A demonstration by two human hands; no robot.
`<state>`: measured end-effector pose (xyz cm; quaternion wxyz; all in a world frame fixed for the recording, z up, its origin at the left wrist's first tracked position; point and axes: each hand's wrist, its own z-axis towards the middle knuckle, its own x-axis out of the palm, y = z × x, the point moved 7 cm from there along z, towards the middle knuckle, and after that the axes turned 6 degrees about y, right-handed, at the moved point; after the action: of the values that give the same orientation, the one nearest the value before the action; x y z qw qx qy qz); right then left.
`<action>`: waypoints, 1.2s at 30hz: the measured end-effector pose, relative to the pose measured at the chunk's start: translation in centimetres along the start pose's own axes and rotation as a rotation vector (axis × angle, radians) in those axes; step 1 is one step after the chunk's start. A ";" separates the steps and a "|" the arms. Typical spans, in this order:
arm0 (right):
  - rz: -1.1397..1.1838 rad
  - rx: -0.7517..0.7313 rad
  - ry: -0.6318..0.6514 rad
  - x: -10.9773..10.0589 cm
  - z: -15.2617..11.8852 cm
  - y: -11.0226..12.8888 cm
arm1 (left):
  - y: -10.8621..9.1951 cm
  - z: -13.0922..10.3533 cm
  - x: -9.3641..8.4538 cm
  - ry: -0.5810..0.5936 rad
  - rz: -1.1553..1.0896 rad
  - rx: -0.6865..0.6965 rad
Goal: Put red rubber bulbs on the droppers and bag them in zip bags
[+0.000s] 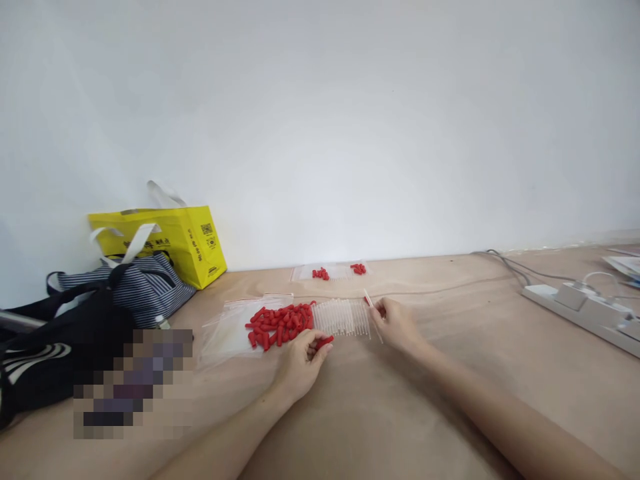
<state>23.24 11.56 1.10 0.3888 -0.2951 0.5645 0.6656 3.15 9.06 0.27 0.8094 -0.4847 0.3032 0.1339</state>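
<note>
My left hand (303,363) is closed in a pinch around a red rubber bulb (325,342), whose tip sticks out to the right. My right hand (395,323) pinches a thin clear tube (379,332) that slants from upper left to lower right; a bit of red shows at its fingertips. Between the hands lies a row of thin clear tubes (343,317), side by side. A heap of red rubber bulbs (280,323) sits just beyond my left hand, partly on a clear plastic zip bag (225,333).
Near the wall, small clusters of red bulbs (359,269) lie on another clear bag (300,272). At the left stand a yellow bag (207,247), a striped bag (155,287) and a black bag (95,327). A white power strip (545,297) with cables lies at the right.
</note>
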 end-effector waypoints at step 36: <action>0.075 -0.711 -0.033 2.2 -6.0 4.8 | -2.2 -0.3 -0.3 -0.014 0.091 0.178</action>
<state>17.71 5.76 0.60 0.2461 -0.3803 0.3019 0.8389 3.92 7.69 1.92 0.8445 -0.3957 0.3299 0.1463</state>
